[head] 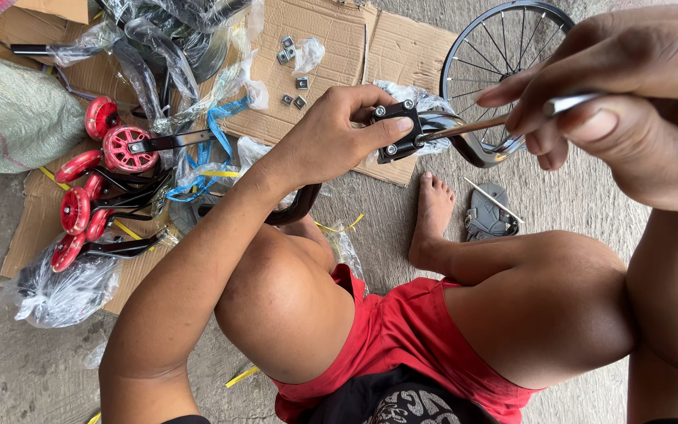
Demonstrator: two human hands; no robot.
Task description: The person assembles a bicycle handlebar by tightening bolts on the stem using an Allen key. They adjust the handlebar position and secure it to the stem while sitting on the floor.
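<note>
The left hand (pixel 331 137) was clamped around a black bracket (pixel 399 132) with silver bolts, thumb pressed on its face, held above the concrete floor (pixel 386 228) ahead of the knees. The right hand (pixel 629 94) had its grip closed on a slim metal tool (pixel 504 119), whose tip met the bracket's right edge. A chrome mudguard (pixel 464 137) curved away behind the bracket. A spoked wheel (pixel 504 47) lay beyond. Red training wheels (pixel 100 180) rested on flattened cardboard (pixel 331 47) to the left, near small square nuts (pixel 292 74). A grey sandal (pixel 486 216) lay beside the bare foot (pixel 433 220).
</note>
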